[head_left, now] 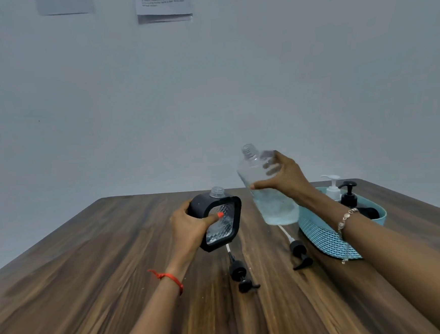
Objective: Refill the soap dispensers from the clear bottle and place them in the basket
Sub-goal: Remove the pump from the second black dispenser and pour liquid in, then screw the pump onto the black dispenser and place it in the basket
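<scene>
My left hand (pixel 189 227) grips a black-framed soap dispenser (pixel 219 219) with a clear patterned face and an open threaded neck, tilted above the table. My right hand (pixel 282 175) holds the clear bottle (pixel 265 189) upright in the air, just right of the dispenser; its cap is off and pale blue liquid fills its lower part. Two black pump heads lie on the wooden table (pixel 91 282): one (pixel 239 270) below the dispenser, another (pixel 299 252) beside the teal basket (pixel 321 231). In the basket stand a white-pump dispenser (pixel 332 187) and a black-pump dispenser (pixel 348 193).
A plain wall stands behind the table's far edge, with paper sheets (pixel 164 2) pinned high up. The basket sits at the table's right side, partly behind my right forearm.
</scene>
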The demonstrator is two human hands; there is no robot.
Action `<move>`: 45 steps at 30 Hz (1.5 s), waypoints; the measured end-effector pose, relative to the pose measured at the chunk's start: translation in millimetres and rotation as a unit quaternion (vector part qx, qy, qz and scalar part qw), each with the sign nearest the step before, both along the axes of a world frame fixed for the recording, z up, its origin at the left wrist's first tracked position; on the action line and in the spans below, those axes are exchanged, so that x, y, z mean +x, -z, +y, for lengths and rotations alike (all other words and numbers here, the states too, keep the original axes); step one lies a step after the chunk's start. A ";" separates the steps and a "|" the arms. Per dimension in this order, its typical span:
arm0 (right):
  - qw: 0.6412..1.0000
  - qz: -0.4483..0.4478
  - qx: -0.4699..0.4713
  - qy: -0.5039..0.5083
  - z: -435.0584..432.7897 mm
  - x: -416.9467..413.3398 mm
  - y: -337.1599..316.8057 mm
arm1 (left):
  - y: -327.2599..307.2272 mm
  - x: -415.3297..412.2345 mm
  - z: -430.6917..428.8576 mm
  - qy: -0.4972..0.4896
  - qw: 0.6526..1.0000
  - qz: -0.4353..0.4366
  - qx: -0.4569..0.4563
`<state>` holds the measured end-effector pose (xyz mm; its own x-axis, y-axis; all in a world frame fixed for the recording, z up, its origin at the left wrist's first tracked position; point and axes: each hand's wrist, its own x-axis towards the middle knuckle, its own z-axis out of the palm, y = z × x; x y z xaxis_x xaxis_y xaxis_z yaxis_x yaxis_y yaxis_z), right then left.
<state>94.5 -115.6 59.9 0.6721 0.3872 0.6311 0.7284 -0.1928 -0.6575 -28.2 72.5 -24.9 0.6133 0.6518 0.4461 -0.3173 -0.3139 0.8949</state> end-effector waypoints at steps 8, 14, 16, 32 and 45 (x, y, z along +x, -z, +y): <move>0.963 0.205 0.119 -0.126 -8.7 21.7 27.3 | -0.9 -3.2 9.5 0.007 1.000 -0.019 -0.021; 0.942 0.247 0.132 -0.186 -3.4 25.3 46.4 | -3.6 -5.6 9.1 0.019 0.999 -0.032 -0.032; 0.937 0.257 0.131 -0.198 -2.7 25.7 52.8 | -4.6 -6.2 8.3 0.025 0.998 -0.036 -0.034; 0.950 -0.312 -0.019 0.021 -16.4 -33.8 56.2 | -12.0 -13.9 12.3 0.055 0.995 -0.059 -0.060; 0.814 -0.378 -0.404 -0.179 -0.5 -69.7 115.3 | -16.5 -23.7 7.5 0.055 0.994 -0.076 -0.059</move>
